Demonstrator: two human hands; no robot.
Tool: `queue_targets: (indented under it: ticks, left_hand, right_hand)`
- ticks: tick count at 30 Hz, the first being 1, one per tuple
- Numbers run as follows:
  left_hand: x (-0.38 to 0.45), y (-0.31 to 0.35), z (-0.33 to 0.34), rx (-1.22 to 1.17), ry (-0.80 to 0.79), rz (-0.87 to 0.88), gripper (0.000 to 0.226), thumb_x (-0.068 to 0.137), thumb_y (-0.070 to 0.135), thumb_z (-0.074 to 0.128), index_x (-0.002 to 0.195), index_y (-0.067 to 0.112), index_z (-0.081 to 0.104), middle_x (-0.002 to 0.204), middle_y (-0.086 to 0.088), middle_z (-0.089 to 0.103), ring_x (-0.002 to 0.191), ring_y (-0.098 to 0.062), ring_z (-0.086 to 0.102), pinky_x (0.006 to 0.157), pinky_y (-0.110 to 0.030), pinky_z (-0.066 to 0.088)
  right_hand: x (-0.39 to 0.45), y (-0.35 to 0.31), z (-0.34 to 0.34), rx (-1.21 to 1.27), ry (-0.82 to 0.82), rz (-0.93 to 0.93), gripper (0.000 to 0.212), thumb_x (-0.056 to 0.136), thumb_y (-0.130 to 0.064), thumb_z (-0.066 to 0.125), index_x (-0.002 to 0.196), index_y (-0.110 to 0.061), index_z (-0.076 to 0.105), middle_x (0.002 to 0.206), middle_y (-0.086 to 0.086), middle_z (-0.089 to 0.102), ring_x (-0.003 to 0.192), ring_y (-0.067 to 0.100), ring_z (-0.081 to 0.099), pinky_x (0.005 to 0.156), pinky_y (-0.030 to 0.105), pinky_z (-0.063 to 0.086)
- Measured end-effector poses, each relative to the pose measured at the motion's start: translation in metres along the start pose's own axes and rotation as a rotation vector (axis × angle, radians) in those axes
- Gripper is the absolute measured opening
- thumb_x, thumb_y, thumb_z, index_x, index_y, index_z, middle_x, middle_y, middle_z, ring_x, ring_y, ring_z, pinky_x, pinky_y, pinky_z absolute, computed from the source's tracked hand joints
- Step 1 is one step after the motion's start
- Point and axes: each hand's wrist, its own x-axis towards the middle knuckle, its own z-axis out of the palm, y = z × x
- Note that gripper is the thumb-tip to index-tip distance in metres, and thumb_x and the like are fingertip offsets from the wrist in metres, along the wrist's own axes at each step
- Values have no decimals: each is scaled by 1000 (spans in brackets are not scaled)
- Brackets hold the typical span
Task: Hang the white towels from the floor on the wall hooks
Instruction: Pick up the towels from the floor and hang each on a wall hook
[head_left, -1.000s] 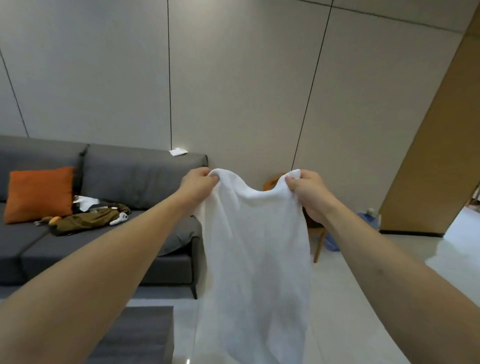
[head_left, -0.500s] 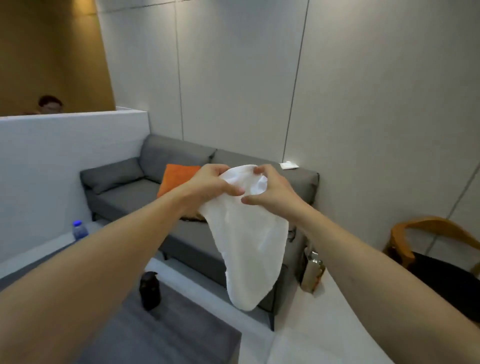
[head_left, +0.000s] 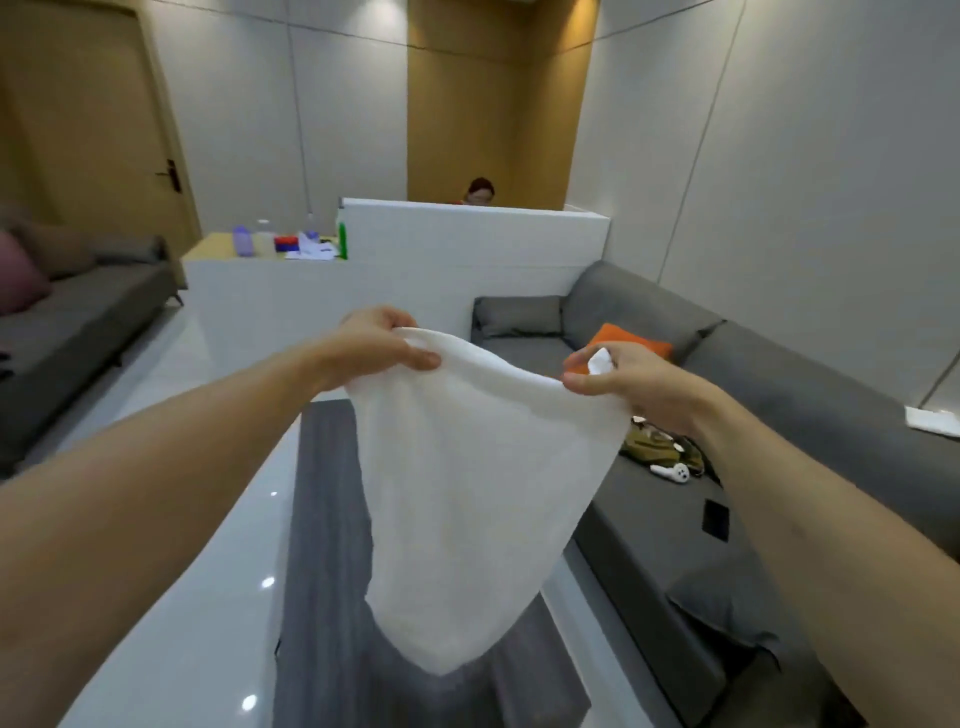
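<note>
The left hand (head_left: 382, 345) pinches one end of the white towel's (head_left: 483, 499) top edge between thumb and fingers, and the right hand (head_left: 631, 382) pinches the other end, a small tuft of cloth poking up out of its grip. The hands are held apart at about the same height with both arms stretched forward, so the top edge sags a little between them and the rest of the towel hangs free in the air, tapering to a rounded point below. Under the towel lies a dark grey rug (head_left: 332, 571) on a glossy pale floor (head_left: 197, 597). To the right stands a grey sofa (head_left: 779, 415) carrying an orange cushion (head_left: 631, 340), an olive-coloured bundle (head_left: 649, 447) and a small white object just beside it. Beyond the hands a low white partition (head_left: 467, 249) crosses the room, with a yellow surface (head_left: 218, 247) to its left holding bottles and papers. A person's head shows above the partition. A second grey sofa (head_left: 78, 322) sits at the far left, near a wooden door (head_left: 93, 130).
</note>
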Motion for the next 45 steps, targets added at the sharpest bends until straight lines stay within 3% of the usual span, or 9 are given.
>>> queue_targets:
  ticks: [5, 9, 15, 18, 23, 30, 38, 41, 45]
  left_hand:
    - [-28, -37, -34, 72, 69, -122, 21, 77, 31, 81, 93, 21, 73, 93, -5, 70, 86, -23, 67, 67, -29, 55]
    - [-21, -71, -64, 171, 131, -197, 16, 80, 17, 79, 94, 16, 72, 100, -11, 68, 93, -28, 65, 80, -38, 57]
    - [32, -128, -92, 495, 247, -189, 7, 82, 14, 75, 88, 15, 74, 97, -9, 71, 93, -25, 62, 72, -28, 46]
    - [73, -152, -113, 604, 354, -181, 16, 88, 14, 65, 100, 12, 76, 103, -11, 71, 98, -28, 60, 81, -31, 48]
    - [140, -165, -150, 738, 486, -203, 24, 95, 22, 53, 106, 21, 74, 107, -8, 69, 97, -30, 59, 73, -33, 46]
    - [199, -143, -187, 763, 715, -124, 26, 97, 25, 51, 113, 21, 72, 110, -18, 68, 101, -40, 58, 78, -40, 46]
    - [157, -166, -123, 709, 719, -164, 26, 96, 20, 50, 105, 24, 75, 101, -12, 71, 91, -34, 59, 69, -31, 37]
    - [112, -199, -71, 690, 657, -235, 24, 95, 20, 52, 102, 24, 75, 97, -10, 72, 90, -35, 62, 69, -32, 42]
    - [39, -241, 8, 664, 550, -393, 23, 95, 19, 52, 97, 28, 73, 85, -5, 71, 78, -29, 59, 63, -31, 37]
  right_hand:
    - [27, 2, 30, 59, -229, -13, 19, 89, -13, 70, 101, 1, 71, 85, 14, 70, 74, 21, 66, 65, 33, 53]
    - [67, 0, 52, 99, -99, -44, 19, 87, -16, 73, 92, 2, 73, 72, 8, 68, 64, 16, 61, 54, 23, 50]
    - [168, 5, 90, -252, 56, -187, 16, 85, -24, 73, 77, -10, 76, 69, 2, 67, 63, 10, 57, 59, 26, 45]
    - [232, 4, 108, -347, 124, -186, 17, 87, -23, 70, 82, -9, 77, 76, 6, 70, 70, 14, 59, 62, 27, 44]
    - [327, -26, 117, -535, 228, -253, 18, 92, -29, 64, 94, -15, 75, 91, 6, 72, 86, 24, 62, 71, 29, 42]
    - [379, -73, 93, -397, 403, -385, 16, 95, -20, 60, 93, -12, 73, 92, 5, 69, 91, 24, 61, 80, 30, 45]
    - [341, -1, 98, -439, 374, -469, 15, 92, -8, 61, 98, -4, 74, 95, 15, 74, 93, 32, 66, 80, 33, 46]
    - [302, 59, 118, -442, 297, -393, 14, 91, -7, 63, 99, -5, 75, 95, 15, 74, 90, 31, 65, 72, 22, 34]
    - [241, 139, 146, -399, 150, -245, 15, 91, -5, 62, 98, -8, 76, 91, 12, 72, 84, 31, 64, 74, 31, 44]
